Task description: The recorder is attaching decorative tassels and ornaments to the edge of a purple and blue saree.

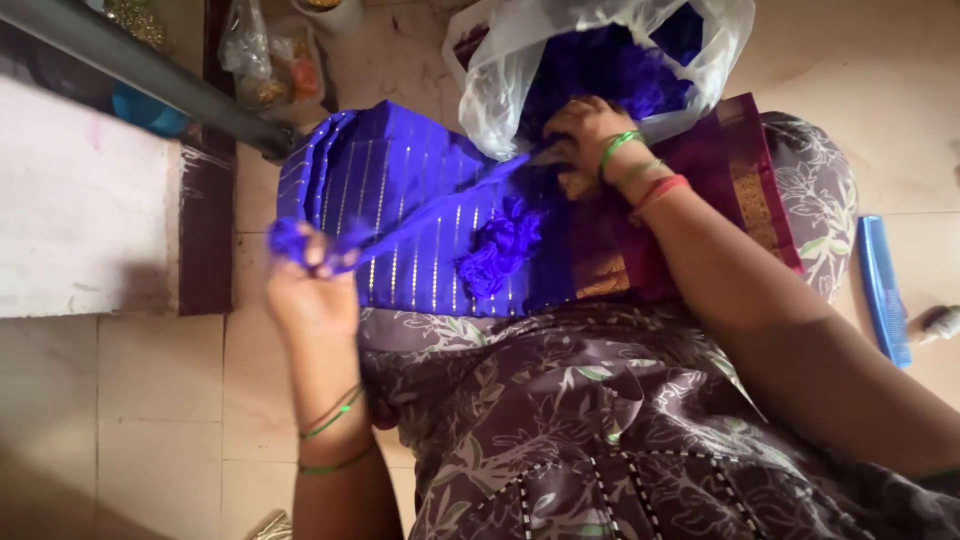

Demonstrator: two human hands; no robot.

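A folded blue cloth (pixel 400 190) with gold stripes and a maroon border (pixel 720 170) lies across my lap. My left hand (pixel 305 285) is shut on a bunch of blue thread (pixel 290 240) at the cloth's left edge. A taut blue strand (pixel 440 205) runs from it up to my right hand (pixel 585 135), which pinches the strand's other end beside a clear plastic bag (pixel 500 90) full of blue thread. A loose clump of blue thread (pixel 500 250) rests on the cloth between my hands.
A blue comb (pixel 885 290) and a small bottle (pixel 940 322) lie on the tiled floor at right. A white block (pixel 80 200) and a grey pipe (pixel 150 70) stand at left. Small plastic packets (pixel 270 60) sit at the top.
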